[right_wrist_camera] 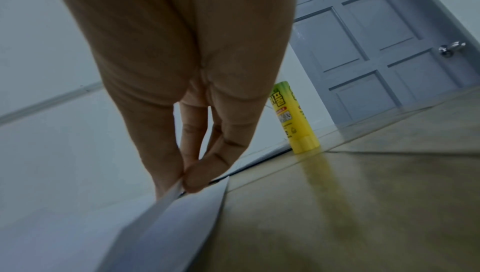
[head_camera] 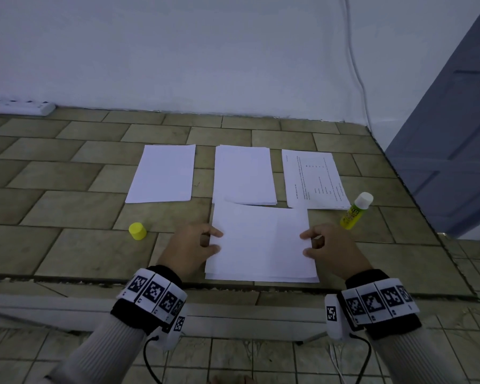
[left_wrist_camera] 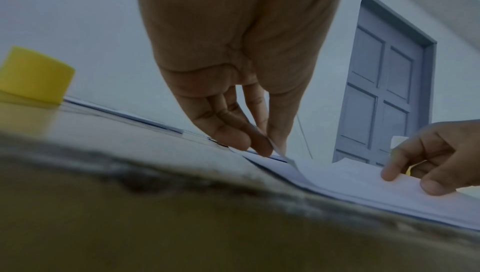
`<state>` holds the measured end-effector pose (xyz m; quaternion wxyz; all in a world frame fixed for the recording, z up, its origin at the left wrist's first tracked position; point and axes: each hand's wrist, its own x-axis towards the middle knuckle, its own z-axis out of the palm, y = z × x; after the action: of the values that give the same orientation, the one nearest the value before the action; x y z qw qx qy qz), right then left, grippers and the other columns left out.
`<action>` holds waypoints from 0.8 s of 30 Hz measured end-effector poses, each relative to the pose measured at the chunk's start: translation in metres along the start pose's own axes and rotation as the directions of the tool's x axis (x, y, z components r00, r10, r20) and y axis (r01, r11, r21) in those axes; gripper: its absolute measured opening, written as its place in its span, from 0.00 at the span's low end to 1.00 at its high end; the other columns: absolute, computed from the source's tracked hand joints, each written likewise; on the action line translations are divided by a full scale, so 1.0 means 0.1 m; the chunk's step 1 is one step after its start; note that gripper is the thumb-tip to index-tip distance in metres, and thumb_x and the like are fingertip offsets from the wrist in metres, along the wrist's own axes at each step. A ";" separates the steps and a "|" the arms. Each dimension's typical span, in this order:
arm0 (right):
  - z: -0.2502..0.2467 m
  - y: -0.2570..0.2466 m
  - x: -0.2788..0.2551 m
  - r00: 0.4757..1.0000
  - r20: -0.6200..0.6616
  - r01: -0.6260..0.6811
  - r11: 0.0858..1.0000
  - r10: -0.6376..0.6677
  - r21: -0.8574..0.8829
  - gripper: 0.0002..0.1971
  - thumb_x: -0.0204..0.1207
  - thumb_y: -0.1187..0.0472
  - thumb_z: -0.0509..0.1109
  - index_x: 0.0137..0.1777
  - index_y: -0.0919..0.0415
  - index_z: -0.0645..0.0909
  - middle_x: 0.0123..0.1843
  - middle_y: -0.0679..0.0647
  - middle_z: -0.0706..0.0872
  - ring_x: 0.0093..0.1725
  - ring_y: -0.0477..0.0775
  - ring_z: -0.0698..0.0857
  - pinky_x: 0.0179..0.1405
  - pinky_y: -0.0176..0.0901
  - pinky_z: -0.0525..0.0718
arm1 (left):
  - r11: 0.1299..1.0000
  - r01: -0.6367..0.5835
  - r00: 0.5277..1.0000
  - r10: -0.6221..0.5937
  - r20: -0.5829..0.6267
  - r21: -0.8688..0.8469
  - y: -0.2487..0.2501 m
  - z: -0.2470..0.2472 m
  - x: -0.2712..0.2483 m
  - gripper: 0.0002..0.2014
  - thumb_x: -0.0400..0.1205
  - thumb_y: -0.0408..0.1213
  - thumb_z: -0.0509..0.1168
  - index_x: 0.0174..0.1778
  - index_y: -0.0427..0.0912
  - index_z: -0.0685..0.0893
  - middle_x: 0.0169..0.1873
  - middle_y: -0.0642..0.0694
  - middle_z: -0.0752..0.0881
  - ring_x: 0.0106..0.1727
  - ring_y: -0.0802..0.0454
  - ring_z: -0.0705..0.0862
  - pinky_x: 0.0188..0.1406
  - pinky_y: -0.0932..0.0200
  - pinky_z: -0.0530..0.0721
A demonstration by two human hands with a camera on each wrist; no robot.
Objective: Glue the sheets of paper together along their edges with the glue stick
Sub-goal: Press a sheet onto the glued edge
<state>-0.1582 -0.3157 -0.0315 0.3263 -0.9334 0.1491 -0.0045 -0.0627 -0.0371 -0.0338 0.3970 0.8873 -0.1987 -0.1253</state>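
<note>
A white top sheet (head_camera: 261,239) lies over other sheets near the front edge of the tiled surface. My left hand (head_camera: 203,242) pinches its left edge between thumb and fingers (left_wrist_camera: 262,144). My right hand (head_camera: 313,245) pinches its right edge (right_wrist_camera: 182,181), lifting it slightly off the sheets below. The glue stick (head_camera: 355,210) stands uncapped to the right of my right hand, yellow-green body, white glue on top. Its yellow cap (head_camera: 137,231) stands left of my left hand.
Further back lie a blank sheet (head_camera: 162,173), a stack of blank sheets (head_camera: 244,174) and a printed sheet (head_camera: 313,178). A power strip (head_camera: 20,106) sits against the wall at far left. A grey door (head_camera: 449,151) is at the right.
</note>
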 end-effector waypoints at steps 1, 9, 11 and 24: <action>0.02 0.01 -0.01 1.000 0.002 -0.006 1.000 0.006 -0.007 0.15 0.69 0.69 0.77 0.56 0.61 0.85 0.38 0.46 0.78 0.37 0.43 0.78 0.37 0.24 0.73 | 1.000 0.004 1.000 -0.004 0.006 0.008 -0.03 0.01 0.01 0.09 0.79 0.32 0.73 0.53 0.46 0.88 0.35 0.48 0.83 0.34 0.57 0.81 0.30 0.72 0.75; 0.10 0.12 -0.04 1.000 0.005 -0.019 1.000 0.019 -0.015 0.15 0.69 0.69 0.76 0.56 0.60 0.86 0.44 0.50 0.79 0.43 0.49 0.79 0.46 0.33 0.76 | 0.999 0.022 1.000 -0.022 0.011 0.036 -0.14 0.07 0.06 0.08 0.78 0.34 0.74 0.47 0.52 0.88 0.25 0.59 0.75 0.31 0.62 0.77 0.38 0.67 0.74; 0.10 0.13 -0.05 1.000 0.004 -0.017 1.000 0.017 -0.002 0.15 0.69 0.69 0.77 0.56 0.59 0.86 0.46 0.50 0.79 0.45 0.48 0.79 0.47 0.32 0.75 | 0.998 0.032 0.999 -0.032 0.009 0.050 -0.14 0.07 0.07 0.07 0.78 0.35 0.74 0.47 0.52 0.88 0.25 0.60 0.75 0.31 0.63 0.77 0.35 0.70 0.72; 0.08 0.17 -0.05 0.999 0.039 -0.015 0.999 0.013 0.033 0.15 0.68 0.68 0.78 0.55 0.56 0.85 0.50 0.50 0.81 0.46 0.46 0.80 0.43 0.25 0.75 | 0.996 0.019 1.000 -0.020 0.008 0.086 -0.12 0.04 0.06 0.06 0.78 0.38 0.75 0.47 0.53 0.87 0.31 0.62 0.79 0.35 0.66 0.79 0.32 0.77 0.72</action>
<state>-0.1664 -0.3222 -0.0473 0.3448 -0.9267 0.1492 0.0136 -0.0563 -0.0350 -0.0464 0.3563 0.9048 -0.1971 -0.1244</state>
